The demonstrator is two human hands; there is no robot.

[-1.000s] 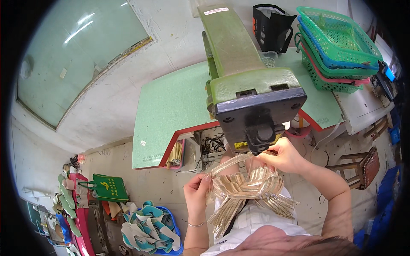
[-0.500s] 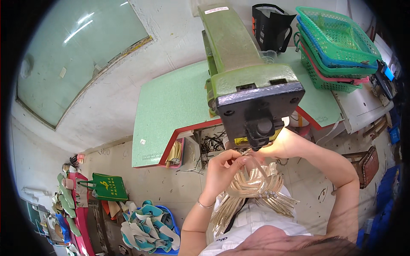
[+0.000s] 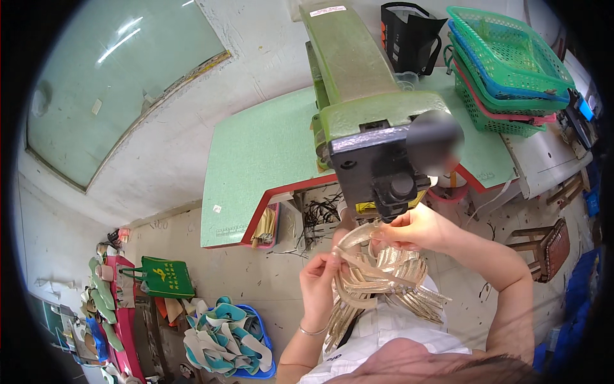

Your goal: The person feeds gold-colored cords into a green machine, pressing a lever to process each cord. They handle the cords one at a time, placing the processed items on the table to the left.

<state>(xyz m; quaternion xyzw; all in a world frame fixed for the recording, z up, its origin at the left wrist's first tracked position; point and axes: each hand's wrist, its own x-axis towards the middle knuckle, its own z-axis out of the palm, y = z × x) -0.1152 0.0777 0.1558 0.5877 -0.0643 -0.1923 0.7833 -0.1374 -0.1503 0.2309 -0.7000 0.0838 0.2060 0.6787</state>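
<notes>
Pinching the band, the left grip (image 3: 318,274) has thumb and fingertips together on the left side of the gold woven piece (image 3: 390,272)! Over on the right, the other grip, the right hand (image 3: 419,229), has its fingers pressed together at the work's far right edge, close under the black head (image 3: 368,166) of the green machine (image 3: 348,61); exactly which strip lies beneath those fingertips is hard to tell. So the piece sits between the two grips, its band (image 3: 353,238) arching on the far side from left to right, the woven middle on the near side of the fingers, and loose strip ends (image 3: 432,306) fanning out nearest the body, over the white clothing (image 3: 377,329). Beyond, the green bench (image 3: 256,153) spreads far left; stacked baskets (image 3: 511,70) stand far right, a black bag (image 3: 409,41) beside them. Near left, a blue basket (image 3: 267,368) bulges with white-and-teal pieces (image 3: 227,339).
</notes>
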